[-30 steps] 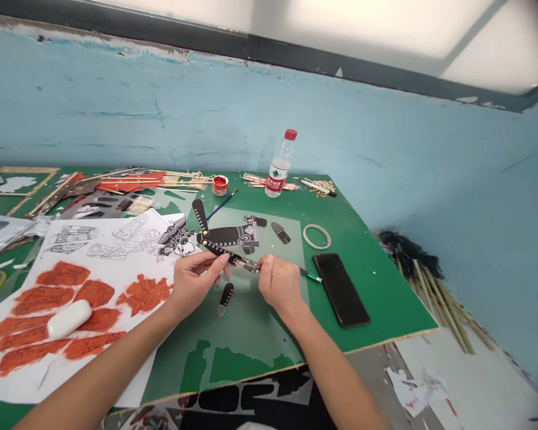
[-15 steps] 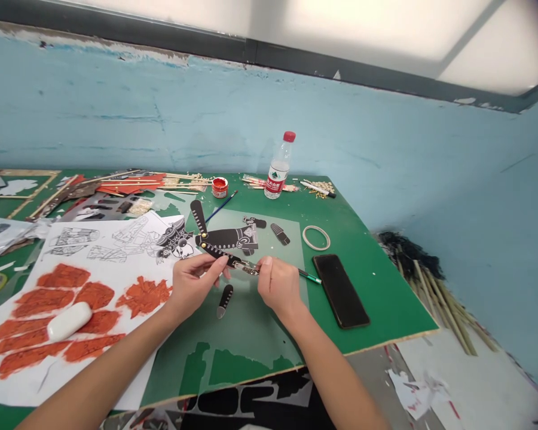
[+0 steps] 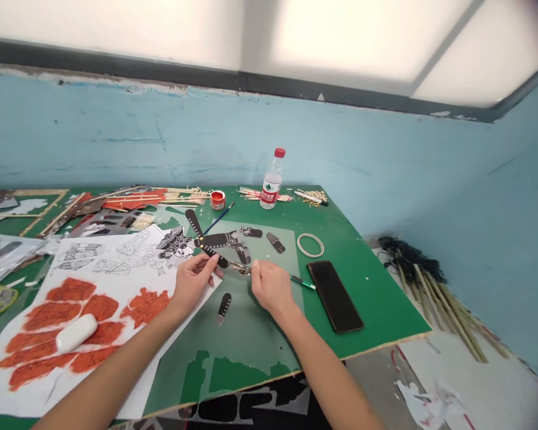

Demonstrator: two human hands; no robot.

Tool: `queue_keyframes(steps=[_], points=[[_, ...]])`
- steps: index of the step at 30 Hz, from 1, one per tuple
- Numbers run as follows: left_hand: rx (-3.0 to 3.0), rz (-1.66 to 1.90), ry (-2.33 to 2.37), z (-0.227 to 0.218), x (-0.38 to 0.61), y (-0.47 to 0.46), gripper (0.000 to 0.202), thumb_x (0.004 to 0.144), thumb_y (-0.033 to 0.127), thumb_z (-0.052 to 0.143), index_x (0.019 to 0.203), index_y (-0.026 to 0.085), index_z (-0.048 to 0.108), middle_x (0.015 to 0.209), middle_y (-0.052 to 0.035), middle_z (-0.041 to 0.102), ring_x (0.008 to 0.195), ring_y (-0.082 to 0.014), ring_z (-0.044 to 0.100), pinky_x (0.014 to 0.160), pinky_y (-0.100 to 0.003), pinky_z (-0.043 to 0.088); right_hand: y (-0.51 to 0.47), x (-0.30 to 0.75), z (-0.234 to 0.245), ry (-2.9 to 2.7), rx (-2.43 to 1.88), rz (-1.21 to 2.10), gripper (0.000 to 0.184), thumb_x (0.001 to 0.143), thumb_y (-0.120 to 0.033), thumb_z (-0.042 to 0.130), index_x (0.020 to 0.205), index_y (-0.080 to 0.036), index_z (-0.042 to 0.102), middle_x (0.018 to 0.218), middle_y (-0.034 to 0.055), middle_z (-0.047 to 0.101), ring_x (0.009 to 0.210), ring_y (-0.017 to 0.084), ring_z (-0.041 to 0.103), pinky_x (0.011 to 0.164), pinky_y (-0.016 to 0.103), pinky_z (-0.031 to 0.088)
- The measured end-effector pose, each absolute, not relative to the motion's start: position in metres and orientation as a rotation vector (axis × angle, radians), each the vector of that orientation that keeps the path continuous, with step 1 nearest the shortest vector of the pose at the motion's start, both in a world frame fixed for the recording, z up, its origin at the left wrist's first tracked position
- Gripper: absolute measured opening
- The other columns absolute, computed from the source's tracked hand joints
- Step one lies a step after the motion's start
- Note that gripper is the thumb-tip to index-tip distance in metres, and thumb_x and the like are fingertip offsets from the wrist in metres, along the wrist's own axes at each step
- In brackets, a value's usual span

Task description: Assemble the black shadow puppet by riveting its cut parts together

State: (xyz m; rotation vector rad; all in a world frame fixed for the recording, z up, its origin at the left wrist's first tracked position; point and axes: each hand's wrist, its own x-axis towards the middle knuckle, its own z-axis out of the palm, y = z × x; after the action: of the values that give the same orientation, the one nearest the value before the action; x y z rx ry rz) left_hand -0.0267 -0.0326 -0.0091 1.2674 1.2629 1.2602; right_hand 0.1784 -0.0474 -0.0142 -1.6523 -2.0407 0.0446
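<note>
My left hand (image 3: 192, 283) pinches the lower arm of a black cut-out puppet figure (image 3: 217, 240) between thumb and fingers. Brass-coloured fasteners join the arms at the shoulder, and the patterned head (image 3: 176, 243) lies to the left. In my closed right hand (image 3: 272, 288) is a silver metal hole punch (image 3: 239, 269). Its jaws meet the end of the arm; whether they grip it is too small to tell. Below lies a loose black piece with a grey tip (image 3: 224, 308). Beyond my right hand rests another striped black piece (image 3: 275, 242).
A white sheet (image 3: 27, 403) with orange-painted shapes lies left, bearing a white oval object (image 3: 76, 333). On the right are a phone (image 3: 335, 297), green pen (image 3: 303, 282) and tape ring (image 3: 310, 245). A water bottle (image 3: 271, 182), red paint jar (image 3: 217, 200) and brush (image 3: 219, 218) stand or lie behind.
The view has tilted up slightly. The puppet's body has turned a little as both hands shift slightly left with the arm and hole punch.
</note>
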Motion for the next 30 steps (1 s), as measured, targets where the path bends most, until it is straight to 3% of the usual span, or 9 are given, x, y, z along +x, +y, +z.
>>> queue_keyframes(steps=[2,6,9,16,18,23,27,30], points=[[1.137,1.28,1.258,-0.02,-0.029,-0.021,0.036,0.085,0.05,0.075,0.073,0.018,0.064,0.065,-0.0038,0.073,0.047,-0.0122,0.057,0.047,-0.023,0.046,-0.045,0.179,-0.015,-2.076,-1.642,-0.003,0.042,0.108,-0.03,0.036,0.076,-0.019,0.062,0.072,0.0049,0.066,0.07,0.02,0.057,0.065,0.032,0.032],[1.045,1.277,1.214,-0.03,-0.03,-0.01,0.044,0.071,0.052,0.084,0.087,0.015,0.067,0.087,-0.0108,0.078,0.063,-0.0187,0.07,0.044,-0.022,0.045,-0.042,0.179,-0.023,-2.204,-1.556,-0.073,0.027,0.103,-0.03,0.05,0.085,-0.018,0.066,0.085,0.0089,0.069,0.088,0.026,0.058,0.079,0.036,0.039],[1.129,1.267,1.161,-0.03,-0.027,-0.014,0.046,0.071,0.048,0.085,0.096,0.015,0.066,0.087,-0.009,0.076,0.065,-0.0187,0.07,0.046,-0.022,0.046,-0.042,0.177,-0.029,-2.221,-1.52,-0.049,0.022,0.102,-0.025,0.05,0.089,-0.017,0.066,0.089,0.0097,0.069,0.091,0.027,0.058,0.085,0.038,0.042],[1.268,1.244,1.156,-0.027,-0.022,-0.02,0.044,0.068,0.045,0.086,0.097,0.016,0.069,0.083,-0.0068,0.073,0.064,-0.0198,0.067,0.045,-0.023,0.045,-0.044,0.176,-0.027,-2.042,-1.468,0.117,0.019,0.1,-0.024,0.051,0.091,-0.019,0.066,0.091,0.0105,0.07,0.093,0.029,0.059,0.085,0.043,0.045],[1.305,1.241,1.17,-0.027,-0.022,-0.021,0.042,0.068,0.043,0.086,0.096,0.016,0.073,0.081,-0.0068,0.073,0.065,-0.0197,0.066,0.049,-0.024,0.048,-0.043,0.177,-0.024,-1.877,-1.461,0.199,0.016,0.099,-0.026,0.052,0.099,-0.019,0.066,0.096,0.0112,0.071,0.098,0.03,0.06,0.088,0.044,0.047],[1.357,1.22,1.199,-0.027,-0.024,-0.024,0.036,0.068,0.039,0.082,0.095,0.015,0.08,0.08,-0.007,0.073,0.064,-0.0184,0.063,0.054,-0.026,0.049,-0.037,0.181,-0.023,-1.433,-1.308,0.571,0.045,0.09,-0.023,0.052,0.134,-0.019,0.053,0.126,0.0155,0.067,0.116,0.027,0.064,0.096,0.041,0.052],[1.334,1.244,1.218,-0.028,-0.025,-0.024,0.037,0.066,0.039,0.082,0.094,0.015,0.081,0.076,-0.006,0.072,0.059,-0.0159,0.058,0.052,-0.025,0.048,-0.032,0.182,-0.025,-1.273,-1.12,0.863,0.044,0.088,-0.021,0.043,0.131,-0.019,0.054,0.114,0.0119,0.072,0.101,0.023,0.071,0.082,0.033,0.056],[1.367,1.248,1.197,-0.03,-0.026,-0.023,0.036,0.07,0.04,0.082,0.094,0.014,0.081,0.078,-0.0063,0.072,0.063,-0.0173,0.06,0.053,-0.024,0.048,-0.031,0.181,-0.024,-1.286,-1.155,0.806,0.027,0.094,-0.031,0.047,0.11,-0.019,0.064,0.094,0.0083,0.072,0.084,0.021,0.069,0.075,0.031,0.054]])
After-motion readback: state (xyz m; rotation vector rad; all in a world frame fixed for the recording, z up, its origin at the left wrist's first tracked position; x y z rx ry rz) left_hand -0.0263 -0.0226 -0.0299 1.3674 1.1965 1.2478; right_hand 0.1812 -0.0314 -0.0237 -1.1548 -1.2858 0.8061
